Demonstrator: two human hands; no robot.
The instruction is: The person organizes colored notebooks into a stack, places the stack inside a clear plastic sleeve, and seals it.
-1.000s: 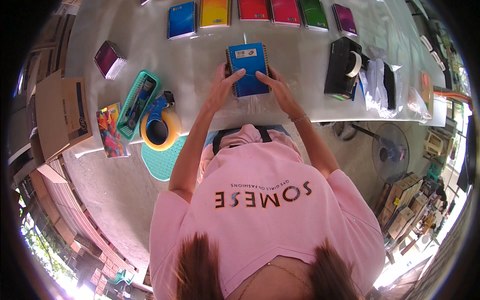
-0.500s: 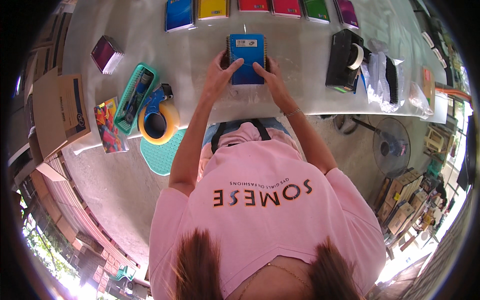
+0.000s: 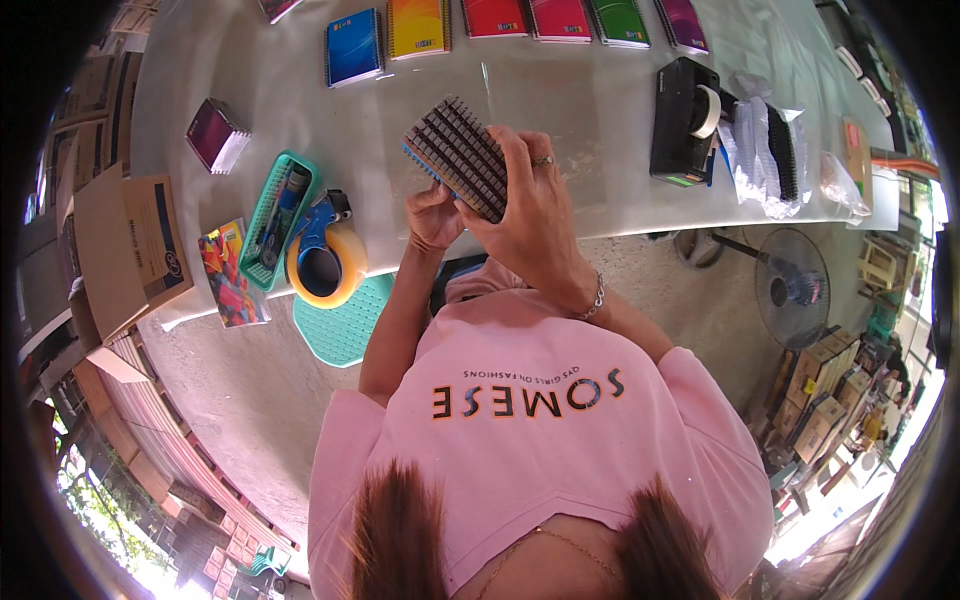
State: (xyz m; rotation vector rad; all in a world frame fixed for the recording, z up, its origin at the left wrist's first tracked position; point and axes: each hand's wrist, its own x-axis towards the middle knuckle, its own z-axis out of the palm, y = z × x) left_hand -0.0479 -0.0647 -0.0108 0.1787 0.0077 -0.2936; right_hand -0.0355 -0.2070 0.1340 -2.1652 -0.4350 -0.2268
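Observation:
Both of my hands hold a stack of blue spiral notebooks (image 3: 458,152) up off the grey table (image 3: 570,110), tilted on edge so the dark wire bindings face the camera. My left hand (image 3: 433,216) grips the stack's lower left corner. My right hand (image 3: 530,215), with a ring and a bracelet, wraps around its right side. Along the table's far edge lies a row of single notebooks: blue (image 3: 355,46), yellow (image 3: 418,26), red (image 3: 497,17), pink (image 3: 560,17), green (image 3: 620,20) and purple (image 3: 685,24).
A black tape dispenser (image 3: 683,122) and clear bags of wire bindings (image 3: 765,150) sit to the right. To the left are a green basket (image 3: 280,215), a blue tape gun with a yellow roll (image 3: 325,258), a teal lid (image 3: 345,322), a magenta stack (image 3: 214,135) and cardboard boxes (image 3: 130,250). A fan (image 3: 790,285) stands on the floor.
The blue notebook stack lay flat on the table under both hands. It is now lifted toward me and turned on edge, with the bindings facing up.

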